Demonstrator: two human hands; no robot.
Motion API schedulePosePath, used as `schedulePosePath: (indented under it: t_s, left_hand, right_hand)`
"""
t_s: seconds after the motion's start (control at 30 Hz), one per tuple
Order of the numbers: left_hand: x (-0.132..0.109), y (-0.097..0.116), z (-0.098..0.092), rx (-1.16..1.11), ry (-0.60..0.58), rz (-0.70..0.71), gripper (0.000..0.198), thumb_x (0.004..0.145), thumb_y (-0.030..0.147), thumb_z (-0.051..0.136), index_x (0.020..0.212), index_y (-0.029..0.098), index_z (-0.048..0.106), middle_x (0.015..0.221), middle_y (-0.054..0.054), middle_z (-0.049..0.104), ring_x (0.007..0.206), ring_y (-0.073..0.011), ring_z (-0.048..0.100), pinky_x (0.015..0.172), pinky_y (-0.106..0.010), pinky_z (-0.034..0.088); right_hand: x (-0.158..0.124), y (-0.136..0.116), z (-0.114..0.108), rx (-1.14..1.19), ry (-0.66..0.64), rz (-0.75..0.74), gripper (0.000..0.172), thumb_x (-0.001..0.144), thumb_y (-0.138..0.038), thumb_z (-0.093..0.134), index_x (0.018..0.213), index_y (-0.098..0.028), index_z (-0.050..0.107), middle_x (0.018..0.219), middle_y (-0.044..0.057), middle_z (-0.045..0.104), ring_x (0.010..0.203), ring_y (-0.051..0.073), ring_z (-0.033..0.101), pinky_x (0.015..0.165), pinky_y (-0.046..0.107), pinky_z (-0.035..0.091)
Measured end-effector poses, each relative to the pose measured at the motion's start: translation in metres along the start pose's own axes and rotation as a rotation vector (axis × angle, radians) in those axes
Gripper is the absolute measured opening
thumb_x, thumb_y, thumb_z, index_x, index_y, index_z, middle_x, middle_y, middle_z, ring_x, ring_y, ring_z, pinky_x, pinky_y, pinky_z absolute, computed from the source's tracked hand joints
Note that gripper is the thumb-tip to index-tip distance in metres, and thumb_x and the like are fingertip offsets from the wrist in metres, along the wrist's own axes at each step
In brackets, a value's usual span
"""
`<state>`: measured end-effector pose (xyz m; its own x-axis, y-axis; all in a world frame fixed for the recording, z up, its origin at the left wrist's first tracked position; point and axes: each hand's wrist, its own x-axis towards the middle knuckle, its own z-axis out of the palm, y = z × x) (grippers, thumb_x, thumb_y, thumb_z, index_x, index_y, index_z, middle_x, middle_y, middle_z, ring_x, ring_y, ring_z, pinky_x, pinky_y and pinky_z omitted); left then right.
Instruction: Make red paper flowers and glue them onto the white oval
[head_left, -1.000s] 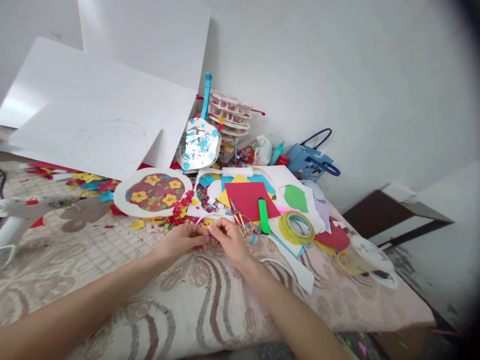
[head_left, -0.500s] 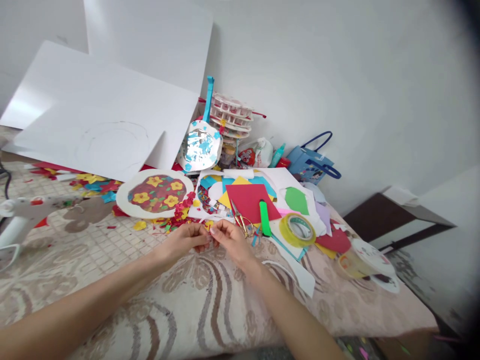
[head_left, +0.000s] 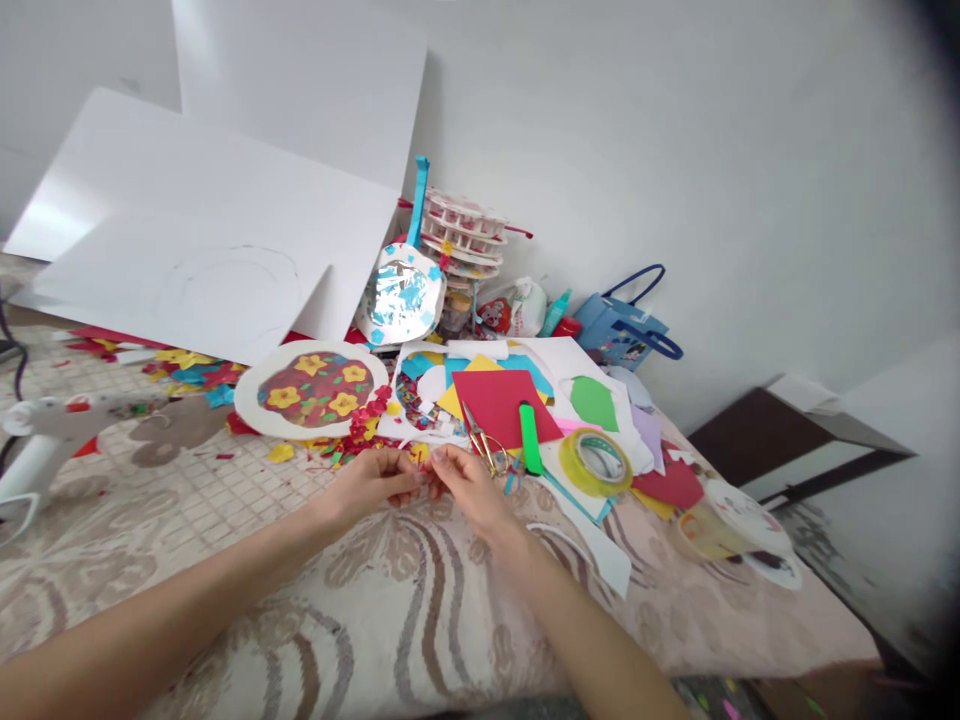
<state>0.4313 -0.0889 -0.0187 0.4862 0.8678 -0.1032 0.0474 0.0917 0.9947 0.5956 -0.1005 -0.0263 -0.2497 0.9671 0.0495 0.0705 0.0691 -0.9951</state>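
Note:
My left hand (head_left: 380, 478) and my right hand (head_left: 463, 484) meet fingertip to fingertip over the front of the table. Both are closed in a pinch. A tiny red piece (head_left: 422, 466) shows between the fingertips; its exact kind is too small to tell. Just beyond the hands lie red and yellow paper scraps (head_left: 367, 432). Gold-handled scissors (head_left: 486, 447) rest to the right of my right hand, partly on a red sheet (head_left: 499, 405). Behind my left hand is a white-rimmed oval panel (head_left: 251, 400) with yellow flowers on red.
A green cutter (head_left: 530, 438) and yellow tape roll (head_left: 574, 462) lie to the right, near a clear tub (head_left: 701, 533). At left stands a white glue gun (head_left: 37, 440). White boards (head_left: 225, 180) lean behind; a blue bag (head_left: 622, 325) sits against the wall.
The fingertips have shifted very slightly against each other, with the red piece now showing between them. The view has tilted a little; nothing else has visibly moved.

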Motion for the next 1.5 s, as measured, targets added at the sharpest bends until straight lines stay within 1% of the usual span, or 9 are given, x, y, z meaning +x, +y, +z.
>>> schedulePosePath:
  t_s: [0.17,0.37,0.47,0.6,0.8,0.97,1.13,1.33,1.5]
  left_hand:
    - [0.001,-0.002,0.0,0.033,0.004,-0.005,0.022,0.069,0.033,0.063,0.063,0.013,0.056,0.054,0.002,0.056,0.05,-0.0096,0.05,0.051,-0.022,0.039]
    - [0.001,-0.002,-0.003,0.075,-0.106,0.014,0.028,0.07,0.04,0.064,0.068,0.014,0.054,0.057,0.002,0.057,0.053,-0.0107,0.052,0.052,-0.022,0.04]
    - [0.001,-0.001,-0.004,0.06,-0.129,0.011,0.031,0.073,0.044,0.061,0.068,0.014,0.053,0.059,0.001,0.057,0.053,-0.0105,0.051,0.053,-0.023,0.04]
    - [0.0,0.002,-0.003,-0.03,-0.18,0.028,0.028,0.076,0.04,0.06,0.068,0.015,0.052,0.061,0.002,0.056,0.053,-0.0085,0.046,0.053,-0.021,0.036]
    - [0.003,-0.004,-0.005,-0.127,-0.152,0.068,0.021,0.081,0.033,0.055,0.07,0.015,0.052,0.062,0.003,0.055,0.055,-0.0077,0.043,0.055,-0.021,0.033]
    - [0.004,-0.007,-0.005,-0.175,-0.145,0.04,0.023,0.079,0.036,0.058,0.071,0.015,0.052,0.065,0.001,0.058,0.058,-0.0091,0.047,0.057,-0.022,0.035]
    - [0.002,-0.005,-0.003,-0.259,-0.157,-0.006,0.025,0.079,0.037,0.059,0.07,0.015,0.053,0.068,0.0,0.059,0.059,-0.0083,0.049,0.058,-0.021,0.036]
    - [0.004,-0.009,-0.003,-0.316,-0.14,-0.051,0.025,0.077,0.038,0.062,0.072,0.014,0.055,0.069,-0.001,0.06,0.061,-0.0086,0.05,0.059,-0.021,0.037]
    - [0.002,-0.005,-0.003,-0.32,-0.116,-0.11,0.027,0.072,0.039,0.066,0.073,0.013,0.057,0.071,-0.002,0.061,0.063,-0.0097,0.052,0.061,-0.022,0.04]
  right_hand:
    - [0.0,0.002,-0.003,-0.025,-0.033,-0.021,0.03,0.078,-0.046,0.058,0.071,-0.018,0.051,0.055,-0.005,0.046,0.046,0.008,0.041,0.044,0.02,0.033]
    - [-0.001,0.002,-0.003,-0.11,-0.009,-0.042,0.03,0.08,-0.045,0.055,0.07,-0.018,0.049,0.052,-0.006,0.042,0.044,0.007,0.036,0.042,0.02,0.028]
    - [-0.001,0.001,-0.001,-0.067,-0.033,-0.029,0.031,0.08,-0.046,0.055,0.069,-0.018,0.048,0.054,-0.005,0.045,0.045,0.008,0.039,0.043,0.02,0.032]
    - [-0.001,0.0,0.002,0.039,-0.082,0.006,0.035,0.085,-0.05,0.044,0.072,-0.019,0.051,0.059,-0.002,0.051,0.047,0.009,0.046,0.045,0.022,0.038]
    - [-0.003,-0.002,0.0,0.021,-0.137,0.002,0.032,0.083,-0.048,0.05,0.071,-0.019,0.049,0.062,-0.002,0.051,0.047,0.008,0.047,0.045,0.021,0.037]
    - [-0.003,-0.003,-0.003,-0.025,-0.155,-0.004,0.03,0.082,-0.047,0.052,0.072,-0.018,0.051,0.06,-0.003,0.05,0.046,0.008,0.044,0.044,0.021,0.037]
    - [-0.001,-0.001,-0.002,-0.016,-0.113,-0.016,0.038,0.086,-0.051,0.04,0.068,-0.019,0.049,0.061,-0.001,0.051,0.046,0.009,0.046,0.043,0.022,0.038]
    - [-0.003,-0.004,-0.002,-0.092,-0.092,-0.022,0.036,0.083,-0.052,0.047,0.069,-0.019,0.049,0.058,-0.002,0.05,0.044,0.008,0.044,0.041,0.021,0.036]
    - [-0.002,-0.003,-0.002,-0.115,-0.027,-0.021,0.037,0.084,-0.053,0.043,0.069,-0.019,0.047,0.056,-0.003,0.048,0.043,0.009,0.044,0.041,0.022,0.035]
